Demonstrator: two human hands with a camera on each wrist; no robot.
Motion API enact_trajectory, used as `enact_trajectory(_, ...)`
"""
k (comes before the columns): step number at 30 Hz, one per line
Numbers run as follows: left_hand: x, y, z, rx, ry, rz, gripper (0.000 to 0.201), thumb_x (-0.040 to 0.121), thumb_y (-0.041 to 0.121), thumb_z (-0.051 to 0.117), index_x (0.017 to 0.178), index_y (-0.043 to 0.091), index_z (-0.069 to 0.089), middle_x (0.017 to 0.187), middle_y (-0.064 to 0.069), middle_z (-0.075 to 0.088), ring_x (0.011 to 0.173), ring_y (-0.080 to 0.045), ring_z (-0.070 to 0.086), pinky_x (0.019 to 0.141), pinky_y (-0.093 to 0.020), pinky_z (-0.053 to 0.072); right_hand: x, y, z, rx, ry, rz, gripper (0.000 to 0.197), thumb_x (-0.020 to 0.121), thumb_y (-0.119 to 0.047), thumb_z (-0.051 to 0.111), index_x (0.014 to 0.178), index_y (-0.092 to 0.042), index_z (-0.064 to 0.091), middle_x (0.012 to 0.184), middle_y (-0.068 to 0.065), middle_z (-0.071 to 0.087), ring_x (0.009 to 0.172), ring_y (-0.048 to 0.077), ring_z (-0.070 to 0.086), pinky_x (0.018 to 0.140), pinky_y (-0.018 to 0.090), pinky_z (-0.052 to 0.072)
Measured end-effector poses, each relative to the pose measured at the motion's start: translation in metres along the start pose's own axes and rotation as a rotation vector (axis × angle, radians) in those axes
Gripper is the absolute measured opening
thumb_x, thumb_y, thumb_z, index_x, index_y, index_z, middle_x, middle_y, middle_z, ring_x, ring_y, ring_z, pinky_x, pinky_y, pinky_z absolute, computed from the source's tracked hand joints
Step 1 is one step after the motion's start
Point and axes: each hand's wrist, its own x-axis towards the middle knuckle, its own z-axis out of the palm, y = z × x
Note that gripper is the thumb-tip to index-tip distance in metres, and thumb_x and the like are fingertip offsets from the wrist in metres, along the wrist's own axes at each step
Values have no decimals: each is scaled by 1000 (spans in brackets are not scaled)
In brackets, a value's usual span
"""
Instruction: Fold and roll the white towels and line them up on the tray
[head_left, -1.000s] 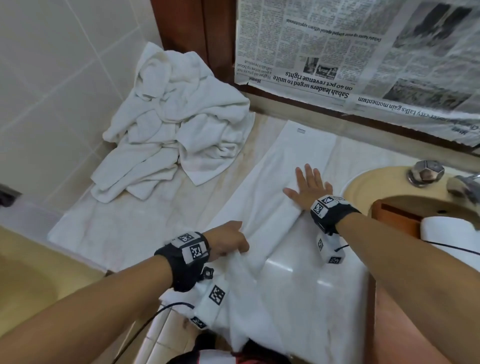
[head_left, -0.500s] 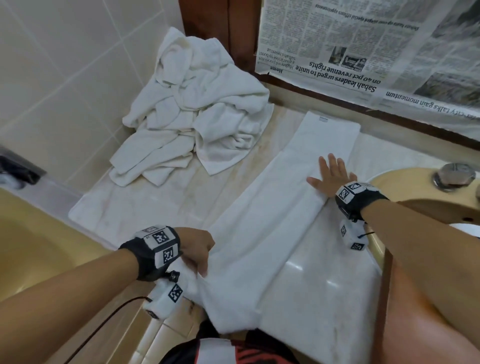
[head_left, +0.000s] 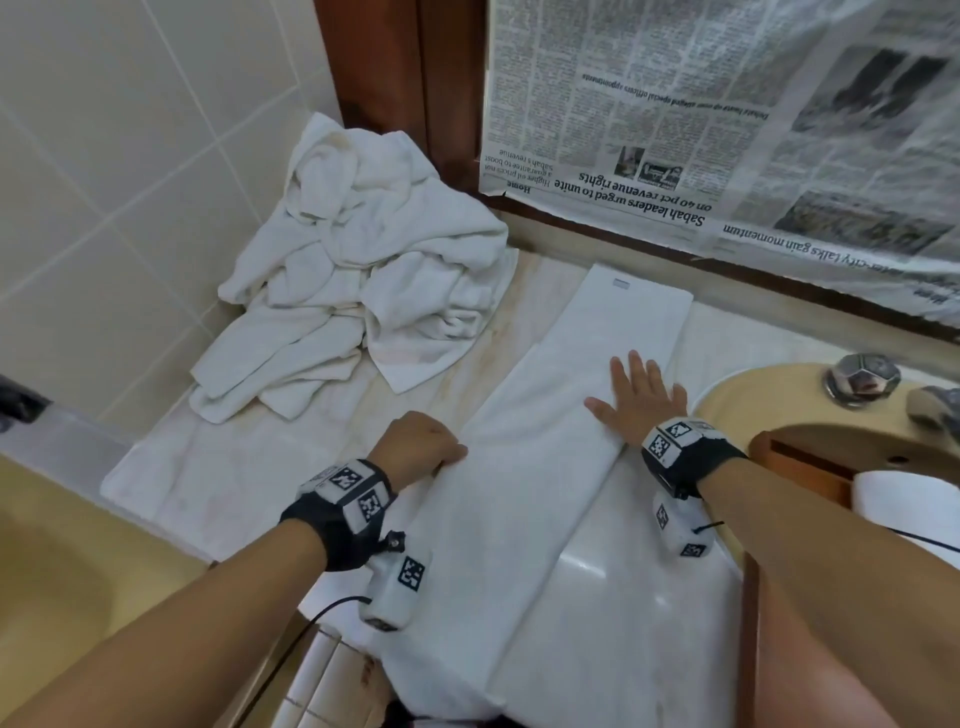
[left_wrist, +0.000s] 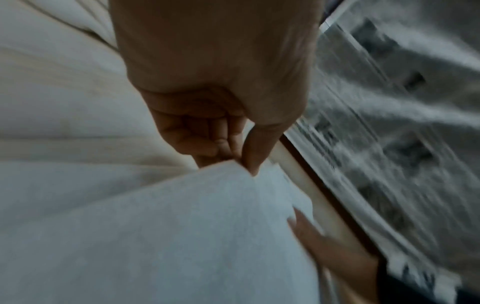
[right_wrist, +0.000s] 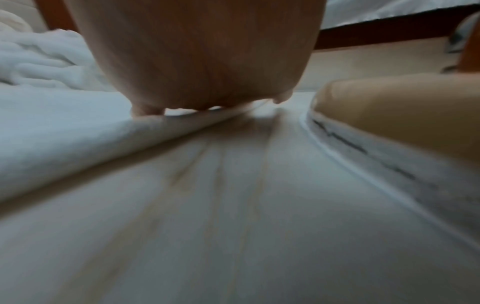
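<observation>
A long white towel (head_left: 540, 467) lies folded lengthwise across the marble counter, its near end hanging over the front edge. My left hand (head_left: 423, 447) pinches the towel's left edge (left_wrist: 233, 170) between thumb and curled fingers. My right hand (head_left: 636, 402) lies flat with straight fingers on the towel's right side, pressing it down; the right wrist view shows the palm (right_wrist: 207, 61) on the towel's edge (right_wrist: 78, 139). A wooden tray (head_left: 800, 457) stands at the right by the sink, with one rolled white towel (head_left: 909, 499) on it.
A heap of crumpled white towels (head_left: 363, 291) fills the back left corner against the tiled wall. Newspaper (head_left: 727, 119) covers the mirror behind. A beige sink (head_left: 753, 389) with a chrome tap (head_left: 862, 379) is at the right. A beige tub (head_left: 78, 571) lies lower left.
My left hand has moved forward and right along the towel's left edge, carrying that edge up onto the counter. My right hand stays flat on the towel.
</observation>
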Motion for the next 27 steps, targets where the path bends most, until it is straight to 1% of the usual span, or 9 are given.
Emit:
enact_trajectory(3, 9, -7, -4, 190, 62, -117, 27, 77, 17, 64, 58, 12, 45, 68, -5, 55, 69, -24, 59, 60, -24, 38, -5, -9, 2, -82, 50, -11, 79, 93, -68, 15, 153, -23, -10, 160, 2, -20, 148, 26, -10, 117, 53, -3)
enact_trajectory(6, 13, 2, -1, 372, 14, -170, 14, 71, 23, 58, 68, 12, 52, 82, -4, 62, 80, -24, 64, 59, -24, 44, -8, -17, 0, -90, 116, 3, 79, 92, -67, 24, 153, -18, 7, 162, 5, -3, 147, 29, 5, 116, 55, 3)
enact_trajectory(9, 27, 24, 1, 390, -36, -150, 26, 60, 31, 59, 74, 10, 60, 88, -11, 69, 81, -26, 67, 68, -28, 53, 0, -25, -13, 4, 141, -34, 72, 91, -61, 39, 147, -18, 23, 160, 6, 7, 146, 29, 10, 117, 51, 8)
enact_trajectory(12, 47, 48, 8, 329, -4, -32, 46, 74, 39, 68, 96, -2, 69, 98, -19, 69, 97, -30, 66, 84, -38, 54, 14, -34, -28, 88, 145, -186, 66, 96, -51, 41, 150, -19, 21, 162, 5, 0, 148, 26, 4, 117, 45, 14)
enact_trajectory(15, 65, 67, 19, 249, 57, 81, 28, 86, 34, 64, 83, 7, 71, 89, -6, 71, 93, -25, 66, 84, -32, 52, 31, -38, -38, 76, 136, -273, 56, 100, -38, 37, 151, -22, 22, 162, 3, 2, 148, 24, 5, 114, 44, 19)
enact_trajectory(18, 75, 79, 26, 283, 102, 136, 23, 89, 26, 59, 84, 6, 69, 92, -7, 71, 93, -23, 64, 79, -29, 50, 40, -34, -42, 58, 68, -245, 54, 98, -27, 34, 150, -27, 21, 161, -1, 4, 146, 23, 9, 112, 45, 24)
enact_trajectory(23, 92, 66, 25, 343, 151, 84, 32, 90, 22, 54, 60, 12, 50, 75, -11, 65, 89, -30, 63, 72, -31, 47, 43, -33, -44, 25, 58, -216, 51, 97, -32, 32, 147, -37, 20, 158, -6, 8, 139, 25, 18, 104, 48, 33)
enact_trajectory(25, 97, 63, 26, 392, 148, 73, 25, 91, 25, 54, 72, 10, 60, 85, -10, 67, 95, -29, 61, 76, -33, 48, 44, -36, -43, -18, 57, -200, 53, 97, -37, 32, 148, -39, 16, 158, -5, 6, 137, 27, 18, 101, 48, 35)
enact_trajectory(27, 102, 63, 27, 459, 135, 65, 24, 91, 27, 54, 89, 5, 64, 96, -11, 67, 95, -28, 60, 73, -30, 43, 45, -39, -42, -74, 59, -188, 56, 97, -43, 32, 149, -40, 9, 159, -4, 1, 137, 27, 17, 98, 48, 36)
